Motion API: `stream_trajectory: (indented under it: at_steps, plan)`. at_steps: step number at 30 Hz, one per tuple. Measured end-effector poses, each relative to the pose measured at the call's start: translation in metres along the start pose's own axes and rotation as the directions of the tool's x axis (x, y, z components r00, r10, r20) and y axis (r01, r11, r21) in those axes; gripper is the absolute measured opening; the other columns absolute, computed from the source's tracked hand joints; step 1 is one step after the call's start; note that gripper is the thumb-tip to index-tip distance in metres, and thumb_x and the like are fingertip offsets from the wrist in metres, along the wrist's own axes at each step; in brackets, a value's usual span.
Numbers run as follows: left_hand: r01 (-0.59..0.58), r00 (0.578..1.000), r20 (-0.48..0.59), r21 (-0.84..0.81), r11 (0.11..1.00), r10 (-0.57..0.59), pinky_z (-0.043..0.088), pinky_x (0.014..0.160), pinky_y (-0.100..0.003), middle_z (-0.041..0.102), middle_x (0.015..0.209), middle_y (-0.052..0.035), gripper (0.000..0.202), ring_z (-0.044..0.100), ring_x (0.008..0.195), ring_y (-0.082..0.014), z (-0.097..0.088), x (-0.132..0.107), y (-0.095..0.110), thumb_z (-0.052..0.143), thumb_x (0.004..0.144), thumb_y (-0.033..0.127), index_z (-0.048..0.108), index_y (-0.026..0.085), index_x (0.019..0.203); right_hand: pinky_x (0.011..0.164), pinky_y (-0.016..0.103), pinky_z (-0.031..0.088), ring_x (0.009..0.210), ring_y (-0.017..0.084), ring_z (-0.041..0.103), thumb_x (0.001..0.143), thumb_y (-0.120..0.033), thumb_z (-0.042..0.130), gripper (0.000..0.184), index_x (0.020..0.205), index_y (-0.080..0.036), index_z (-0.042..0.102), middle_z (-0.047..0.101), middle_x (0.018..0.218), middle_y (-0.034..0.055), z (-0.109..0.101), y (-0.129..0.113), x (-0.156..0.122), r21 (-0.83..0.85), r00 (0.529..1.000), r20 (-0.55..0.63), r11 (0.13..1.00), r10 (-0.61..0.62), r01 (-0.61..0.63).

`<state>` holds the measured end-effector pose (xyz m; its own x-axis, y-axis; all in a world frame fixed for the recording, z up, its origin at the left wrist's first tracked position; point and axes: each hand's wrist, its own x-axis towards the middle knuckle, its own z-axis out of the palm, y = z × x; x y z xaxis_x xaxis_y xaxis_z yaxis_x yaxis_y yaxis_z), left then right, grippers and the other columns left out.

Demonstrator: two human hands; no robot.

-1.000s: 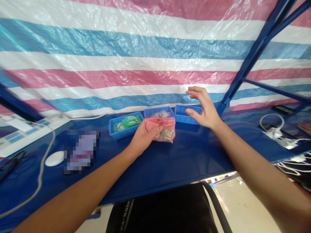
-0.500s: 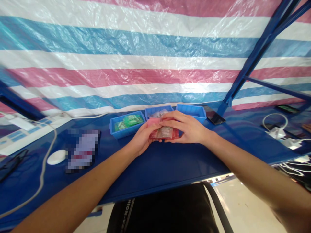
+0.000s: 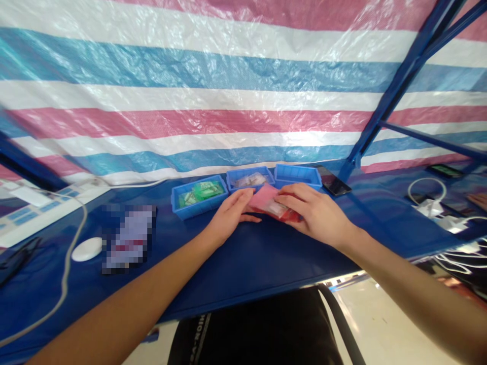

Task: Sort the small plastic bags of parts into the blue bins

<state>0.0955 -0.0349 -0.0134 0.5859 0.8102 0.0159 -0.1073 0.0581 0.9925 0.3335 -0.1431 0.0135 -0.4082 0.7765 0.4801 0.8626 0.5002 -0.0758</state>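
Note:
A pink plastic bag with small packets inside lies on the blue table. My right hand grips its right side, fingers over the top. My left hand rests with fingers stretched out, touching the bag's left edge. Just behind stand three small blue bins: the left bin holds green packets, the middle bin holds pale packets, and the right bin shows no contents from here.
A dark phone lies right of the bins, beside a blue frame post. A white round puck and its cable lie left, next to a blurred object. White chargers and cables sit at the right. A striped tarp hangs behind.
My right hand came down from above the right bin onto the pink bag. The bag went from held upright in my left hand to lying lower on the table, and my left hand opened.

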Motion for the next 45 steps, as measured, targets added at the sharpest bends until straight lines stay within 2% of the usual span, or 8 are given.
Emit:
stream_trajectory:
  at_steps: [6,11,18,28,32,38,41,45]
  plan:
    - [-0.268,0.944,-0.097,0.331,0.905,0.315,0.058,0.065,-0.024,0.074,0.113,-0.0079,0.035,0.070,0.085,-0.0158,-0.008,-0.001,-0.004,0.063,0.103,0.051,0.071,0.020,0.115,0.118,0.062,0.046,0.131,0.038,0.061,0.099,-0.027,0.066,0.049,0.147,-0.025,0.062,0.064,0.146,0.0152,0.001,-0.014,-0.033,-0.194,0.980,0.082,0.967,0.181,-0.163]
    - [-0.331,0.923,-0.064,0.375,0.866,0.381,0.055,0.063,-0.024,0.073,0.112,-0.0074,0.032,0.070,0.083,-0.0146,-0.005,-0.009,0.006,0.061,0.105,0.048,0.071,0.019,0.112,0.129,0.069,0.030,0.151,0.042,0.048,0.098,-0.066,0.062,0.076,0.160,-0.025,0.049,0.052,0.163,0.0158,0.006,-0.030,-0.037,-0.085,0.974,0.138,0.982,0.180,-0.169]
    - [-0.429,0.872,0.036,0.535,0.728,0.488,0.057,0.076,-0.028,0.072,0.112,-0.0070,0.029,0.070,0.092,-0.0171,-0.004,-0.012,0.014,0.056,0.109,0.044,0.071,0.020,0.113,0.126,0.077,0.025,0.160,0.052,0.029,0.100,-0.075,0.049,0.087,0.161,-0.013,0.050,0.040,0.170,0.0245,0.030,-0.090,-0.013,-0.089,0.950,0.187,0.968,0.249,-0.236]
    - [-0.471,0.836,0.154,0.694,0.544,0.526,0.054,0.083,-0.028,0.077,0.100,-0.0043,0.032,0.071,0.091,-0.0167,-0.013,-0.013,0.034,0.050,0.111,0.039,0.074,0.020,0.100,0.127,0.078,0.011,0.158,0.055,0.030,0.094,-0.079,0.054,0.098,0.165,-0.012,0.043,0.041,0.168,0.0291,0.042,-0.149,0.025,0.001,0.932,0.289,0.974,0.218,-0.228]
    - [-0.391,0.893,0.158,0.736,0.553,0.421,0.053,0.074,-0.026,0.076,0.084,-0.0008,0.036,0.071,0.075,-0.0149,-0.021,-0.007,0.030,0.049,0.111,0.041,0.074,0.020,0.097,0.128,0.072,0.020,0.156,0.049,0.037,0.097,-0.076,0.055,0.086,0.159,-0.017,0.052,0.048,0.164,0.0258,0.031,-0.156,0.033,0.066,0.946,0.288,0.983,0.145,-0.171]
    - [-0.425,0.894,0.300,0.802,0.419,0.333,0.056,0.077,-0.030,0.077,0.085,-0.0018,0.030,0.071,0.079,-0.0186,-0.026,0.000,0.013,0.053,0.107,0.035,0.075,0.018,0.095,0.101,0.047,0.054,0.098,0.030,0.076,0.108,-0.059,0.048,0.052,0.097,-0.022,0.084,0.082,0.100,0.0106,-0.026,-0.115,0.072,0.227,0.942,0.334,0.966,0.044,-0.125]
    - [-0.521,0.836,0.387,0.781,0.344,0.388,0.055,0.105,-0.042,0.078,0.119,-0.0088,0.023,0.070,0.115,-0.0268,-0.024,0.001,0.010,0.060,0.102,0.030,0.077,0.018,0.113,0.094,0.039,0.055,0.096,0.027,0.076,0.108,-0.048,0.054,0.038,0.111,-0.022,0.082,0.082,0.104,0.0080,-0.039,-0.057,0.095,0.272,0.983,0.185,0.960,0.021,-0.071]
    - [-0.600,0.789,0.497,0.751,0.275,0.361,0.046,0.121,-0.050,0.071,0.140,-0.0117,0.034,0.063,0.134,-0.0289,-0.021,-0.001,0.007,0.064,0.103,0.034,0.074,0.024,0.134,0.107,0.047,0.051,0.120,0.033,0.070,0.100,-0.054,0.066,0.050,0.137,-0.020,0.071,0.077,0.127,0.0118,-0.009,0.034,0.103,0.201,0.998,-0.051,0.979,0.048,-0.037]
